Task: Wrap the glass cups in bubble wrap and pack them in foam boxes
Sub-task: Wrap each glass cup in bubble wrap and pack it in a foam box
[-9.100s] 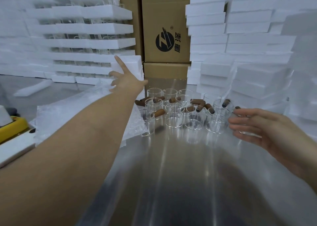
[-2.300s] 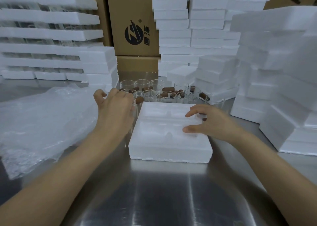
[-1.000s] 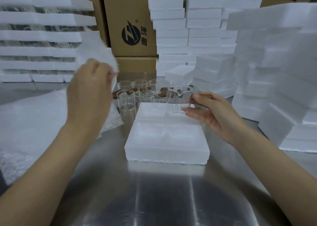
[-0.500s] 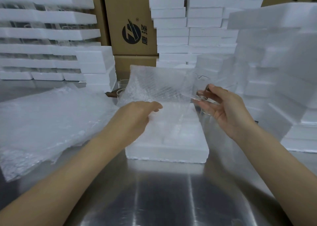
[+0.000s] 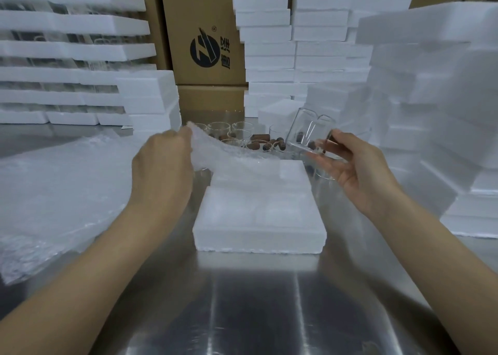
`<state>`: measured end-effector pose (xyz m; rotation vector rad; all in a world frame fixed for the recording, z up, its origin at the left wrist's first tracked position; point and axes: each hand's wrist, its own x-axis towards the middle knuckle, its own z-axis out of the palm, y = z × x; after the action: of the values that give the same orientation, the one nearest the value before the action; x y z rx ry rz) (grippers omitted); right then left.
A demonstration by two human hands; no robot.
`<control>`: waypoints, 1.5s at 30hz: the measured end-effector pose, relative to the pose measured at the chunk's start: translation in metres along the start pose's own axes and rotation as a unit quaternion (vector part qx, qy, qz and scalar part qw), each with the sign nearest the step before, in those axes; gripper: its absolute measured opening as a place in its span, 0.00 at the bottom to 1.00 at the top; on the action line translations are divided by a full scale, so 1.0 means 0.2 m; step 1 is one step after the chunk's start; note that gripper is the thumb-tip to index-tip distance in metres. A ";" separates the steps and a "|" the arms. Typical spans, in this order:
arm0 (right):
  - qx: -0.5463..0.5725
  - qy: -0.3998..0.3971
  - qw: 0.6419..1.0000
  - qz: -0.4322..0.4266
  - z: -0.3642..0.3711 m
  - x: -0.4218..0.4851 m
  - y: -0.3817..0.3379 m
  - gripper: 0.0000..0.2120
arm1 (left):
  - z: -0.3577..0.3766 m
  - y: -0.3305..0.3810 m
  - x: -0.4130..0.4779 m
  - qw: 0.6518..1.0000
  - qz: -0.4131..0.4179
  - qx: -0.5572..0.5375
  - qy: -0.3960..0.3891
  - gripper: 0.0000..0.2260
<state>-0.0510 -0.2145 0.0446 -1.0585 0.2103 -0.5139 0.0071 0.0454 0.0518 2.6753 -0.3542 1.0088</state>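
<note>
Behind foam box (image 5: 258, 220), loose glass cups (image 5: 219, 127), foam stacks (image 5: 266, 44) flanking

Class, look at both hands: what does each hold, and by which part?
The left hand pinches the clear bubble-wrap sheet by its raised top corner. The right hand holds the tilted clear glass cup around its lower body.

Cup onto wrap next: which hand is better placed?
Right: the right hand holds the tilted glass cup beside the bubble wrap; the left hand grips the wrap's edge over the foam box.
</note>
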 end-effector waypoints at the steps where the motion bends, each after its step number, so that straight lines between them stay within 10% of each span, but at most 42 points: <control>1: -0.002 -0.003 1.000 0.003 0.00 0.00 0.00 0.04 | -0.01 0.01 0.00 0.999 0.003 -0.038 0.035 0.08; 3: -0.011 -0.007 1.000 0.012 0.01 -0.01 0.00 0.05 | -0.01 0.06 -0.03 0.991 0.059 -0.116 0.035 0.17; 8: -0.065 -0.015 0.998 0.023 0.01 -0.02 0.03 0.07 | 0.07 0.15 -0.08 0.891 0.322 -0.203 -0.248 0.42; 14: -0.011 0.007 1.000 -0.003 0.01 -0.01 0.00 0.07 | 0.02 -0.08 0.05 0.845 0.258 -0.266 -0.386 0.24; 17: -0.020 0.012 1.000 -0.014 0.01 -0.01 0.00 0.06 | 0.01 -0.10 0.07 0.886 0.185 -0.289 -0.311 0.15; 22: -0.009 0.012 0.999 -0.044 0.01 -0.03 -0.03 0.09 | -0.01 -0.08 0.06 0.969 0.016 -0.208 0.136 0.10; 30: -0.083 -0.038 0.991 -0.097 0.05 -0.08 -0.03 0.08 | 0.03 0.05 -0.03 0.957 0.101 -0.265 -0.064 0.11; 38: -0.244 -0.340 0.907 -0.048 0.11 -0.19 -0.02 0.06 | 0.01 0.12 -0.09 0.921 0.060 -0.384 0.001 0.04; 45: -0.209 -0.135 0.966 -0.066 0.14 -0.18 0.04 0.09 | -0.01 0.16 -0.09 0.867 0.038 -0.496 -0.013 0.05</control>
<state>-0.0687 -0.1713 0.0485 -1.5496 0.0035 -0.4483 -0.0163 0.0185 0.0459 1.7347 -0.7435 0.5515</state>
